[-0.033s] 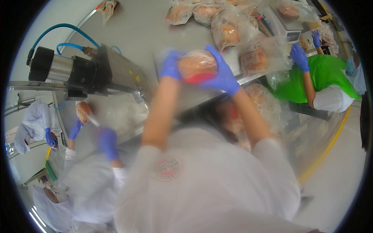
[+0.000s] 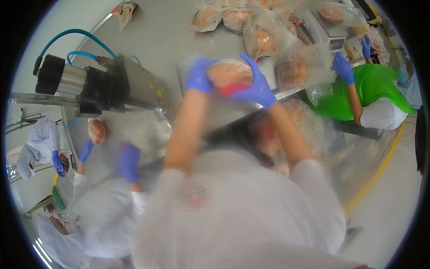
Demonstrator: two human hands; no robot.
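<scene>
Between my blue-gloved hands is a rounded, pinkish-brown piece of meat (image 2: 231,73) in clear plastic, with a red patch on its lower side. My left hand (image 2: 200,75) is closed against its left side, and my right hand (image 2: 259,85) wraps round its right side and underside. The piece is held up over the steel table (image 2: 156,27). To the right of my right hand lies a bagged piece of meat (image 2: 295,71), and another bagged piece (image 2: 263,42) sits farther back. My gloves are partly blurred.
A steel and black machine (image 2: 105,85) with blue hoses stands at the left. Several bagged pieces (image 2: 237,17) lie at the back, near a scale (image 2: 331,33). Co-workers stand on both sides; one at the left holds a piece of meat (image 2: 96,131). More bagged pieces (image 2: 298,112) hang below the table edge.
My hands and the wrapped meat have shifted very slightly, and the piece is tilted a little. At the left, a co-worker's blurred hand has moved slightly; the white streak beside it is gone.
</scene>
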